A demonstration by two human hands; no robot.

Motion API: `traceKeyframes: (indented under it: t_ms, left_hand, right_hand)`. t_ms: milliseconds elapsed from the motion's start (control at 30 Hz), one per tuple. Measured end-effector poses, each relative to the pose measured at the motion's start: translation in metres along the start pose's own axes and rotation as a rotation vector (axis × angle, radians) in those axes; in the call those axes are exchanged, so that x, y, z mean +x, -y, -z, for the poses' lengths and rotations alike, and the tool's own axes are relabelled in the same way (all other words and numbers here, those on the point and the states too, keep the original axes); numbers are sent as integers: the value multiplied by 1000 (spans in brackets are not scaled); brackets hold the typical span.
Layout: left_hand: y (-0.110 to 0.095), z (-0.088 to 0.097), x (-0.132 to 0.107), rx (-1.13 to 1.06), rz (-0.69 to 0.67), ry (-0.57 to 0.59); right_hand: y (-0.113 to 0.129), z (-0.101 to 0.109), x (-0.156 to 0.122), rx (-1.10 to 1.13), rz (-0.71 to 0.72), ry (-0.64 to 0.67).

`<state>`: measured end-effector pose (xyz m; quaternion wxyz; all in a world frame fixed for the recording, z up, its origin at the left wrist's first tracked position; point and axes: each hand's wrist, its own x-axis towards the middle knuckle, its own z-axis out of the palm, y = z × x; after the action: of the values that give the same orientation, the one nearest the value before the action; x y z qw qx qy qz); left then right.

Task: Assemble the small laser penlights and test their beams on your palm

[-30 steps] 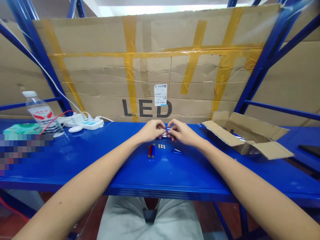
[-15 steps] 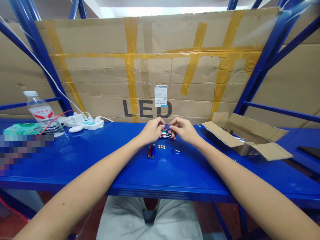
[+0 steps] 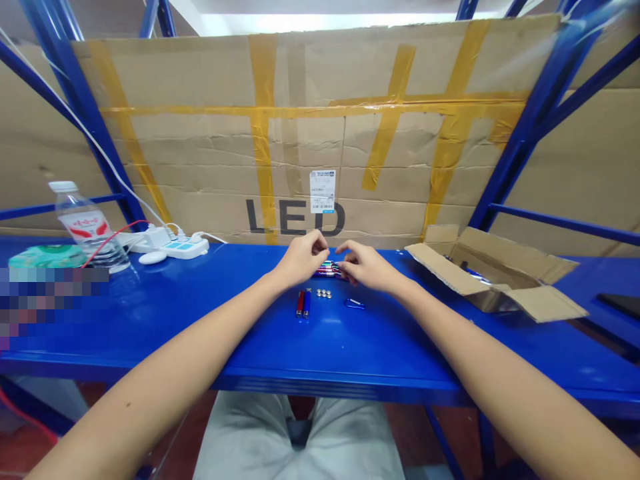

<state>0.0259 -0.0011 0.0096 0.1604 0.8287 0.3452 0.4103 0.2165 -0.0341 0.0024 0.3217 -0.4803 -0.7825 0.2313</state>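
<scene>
Starting close in, the blue steel shelf (image 3: 220, 347) offered plenty of open room from its front edge up to a red cylinder (image 3: 300, 303), a blue cylinder (image 3: 307, 303), button cells (image 3: 323, 293) and a blue carabiner (image 3: 354, 304) at twelve o'clock. Just beyond, the left hand (image 3: 301, 261) and the right hand (image 3: 365, 265) were half-curled at a small bundle of metal tubes (image 3: 329, 270), touching it, though gripping or not, can't tell! Out at two o'clock, an open cardboard box (image 3: 543, 303) showed something blue inside; at ten, a plastic water bottle (image 3: 87, 227) stood near a power strip (image 3: 175, 248).
</scene>
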Motion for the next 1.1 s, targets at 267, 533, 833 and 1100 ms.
traceKeyframes:
  t_ms: [267,533,833,1100]
  left_hand:
    - [24,23,10,299,176,221]
    - [40,26,7,283,377,448]
    - [30,36,8,186,484,660]
    - [26,40,8,156,538,673]
  right_hand:
    - [-6,18,-5,-366,-324,400]
    - [-14,26,-4,-510,-287,389]
    - [-12,21,-2,-449,-93,396]
    - [-11,24,-5,-368,-140,447]
